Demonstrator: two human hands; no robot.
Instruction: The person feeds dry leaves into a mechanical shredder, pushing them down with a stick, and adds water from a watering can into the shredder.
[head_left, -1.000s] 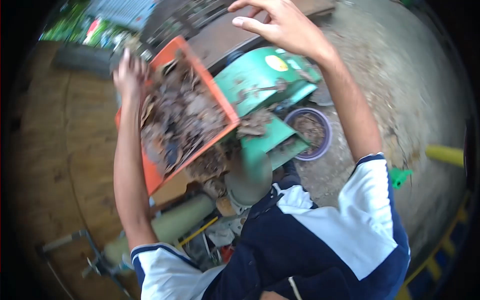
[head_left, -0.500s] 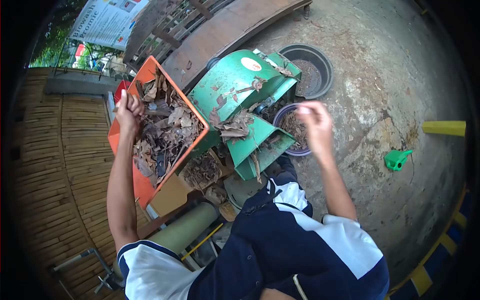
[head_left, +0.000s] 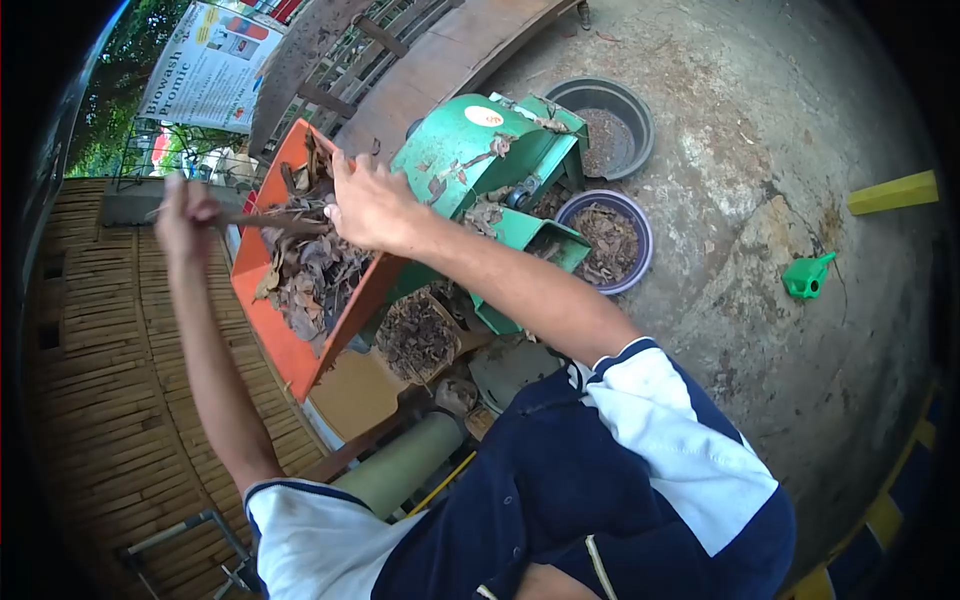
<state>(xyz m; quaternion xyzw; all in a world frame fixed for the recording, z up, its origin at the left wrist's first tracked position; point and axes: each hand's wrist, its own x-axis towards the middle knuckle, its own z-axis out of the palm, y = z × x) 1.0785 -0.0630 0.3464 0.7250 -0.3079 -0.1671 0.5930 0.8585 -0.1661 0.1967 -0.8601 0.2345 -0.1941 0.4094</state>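
My left hand [head_left: 186,218], smeared by motion, is closed around a brown wooden stick [head_left: 270,222]. The stick reaches across the orange hopper [head_left: 262,285], its far end over the dry leaves [head_left: 318,278] inside. My right hand [head_left: 375,205] is over the hopper's right rim, close to the stick's far end. Its index finger and thumb stand apart, while the other fingers bend down, partly hidden. The hopper joins a green shredding machine [head_left: 450,150] with leaf bits on its cover.
A purple-rimmed basin [head_left: 645,250] of shredded leaves stands below the green chute [head_left: 520,235]. Behind it is a black tub [head_left: 640,115]. A green watering can [head_left: 805,277] and a yellow bar [head_left: 893,193] are on the right. Bamboo wall [head_left: 95,400] lines the left.
My right hand has swung left from above the purple basin to the hopper. My left hand has moved left and slightly down, with the stick now plainly showing in it.
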